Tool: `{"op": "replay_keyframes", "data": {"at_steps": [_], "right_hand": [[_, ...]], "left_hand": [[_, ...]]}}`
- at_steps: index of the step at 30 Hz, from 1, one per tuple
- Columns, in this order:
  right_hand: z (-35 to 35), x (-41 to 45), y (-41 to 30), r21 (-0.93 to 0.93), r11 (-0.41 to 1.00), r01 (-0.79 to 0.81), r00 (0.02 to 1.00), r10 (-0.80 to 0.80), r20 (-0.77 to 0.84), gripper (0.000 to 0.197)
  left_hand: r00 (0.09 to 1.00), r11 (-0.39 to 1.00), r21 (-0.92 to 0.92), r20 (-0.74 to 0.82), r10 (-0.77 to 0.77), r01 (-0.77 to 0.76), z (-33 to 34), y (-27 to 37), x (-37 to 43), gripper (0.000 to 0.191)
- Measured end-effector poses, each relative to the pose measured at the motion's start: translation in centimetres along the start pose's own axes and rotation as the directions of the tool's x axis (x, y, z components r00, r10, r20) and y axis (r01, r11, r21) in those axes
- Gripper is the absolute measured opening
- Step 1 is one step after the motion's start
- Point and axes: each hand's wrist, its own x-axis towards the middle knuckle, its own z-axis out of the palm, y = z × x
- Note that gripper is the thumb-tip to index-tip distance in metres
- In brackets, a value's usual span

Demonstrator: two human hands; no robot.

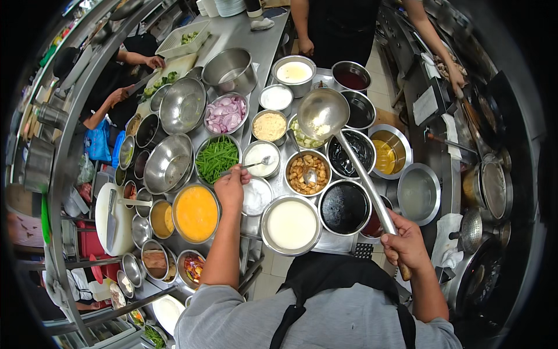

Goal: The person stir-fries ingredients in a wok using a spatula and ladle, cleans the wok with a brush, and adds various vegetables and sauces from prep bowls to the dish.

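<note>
My left hand (230,190) grips a small metal spoon (253,165). The spoon's tip is over a bowl of white powder or granules (260,152). My right hand (406,242) is closed around the handle of a large steel ladle (323,111), whose bowl has a little pale residue inside. Part of a bowl of chopped pale-green vegetable (304,135) is hidden beneath the ladle. Close by are cut green vegetables (218,158), a second white seasoning (256,197), browned cubes (301,169) with a spoon in them, and a creamy white liquid (291,224).
Beaten-egg-like yellow liquid (196,213), sliced red onion (226,114) and dark sauce (344,207) fill nearby bowls. Pans and a strainer (471,231) line the right side. At left, another person's hand (120,96) holds a knife over broccoli; a person in black stands ahead.
</note>
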Motion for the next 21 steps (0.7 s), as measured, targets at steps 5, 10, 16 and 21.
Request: {"op": "replay_keyframes", "data": {"at_steps": [5,10,16,21], "right_hand": [[-0.5,-0.2,0.1,0.006,1.000,-0.007,1.000,0.007,0.019,0.060],[-0.3,-0.7,0.1,-0.041,0.999,-0.023,0.999,0.025,0.040,0.060],[-3.0,-5.3,0.7,0.102,0.994,-0.039,0.998,0.033,0.061,0.062],[-9.7,-16.6,4.3,0.465,0.879,0.105,0.991,-0.055,-0.120,0.067]], "left_hand": [[1.000,1.000,-0.027,-0.016,-0.008,0.007,0.0,0.9,-0.4,0.026],[0.992,0.991,-0.053,0.015,0.125,-0.124,3.0,6.2,-3.7,0.025],[0.752,0.236,0.820,0.310,0.581,-0.521,1.7,11.0,-7.7,0.020],[0.911,0.198,0.903,0.330,0.247,-0.381,-1.4,1.2,-8.0,0.029]]}}
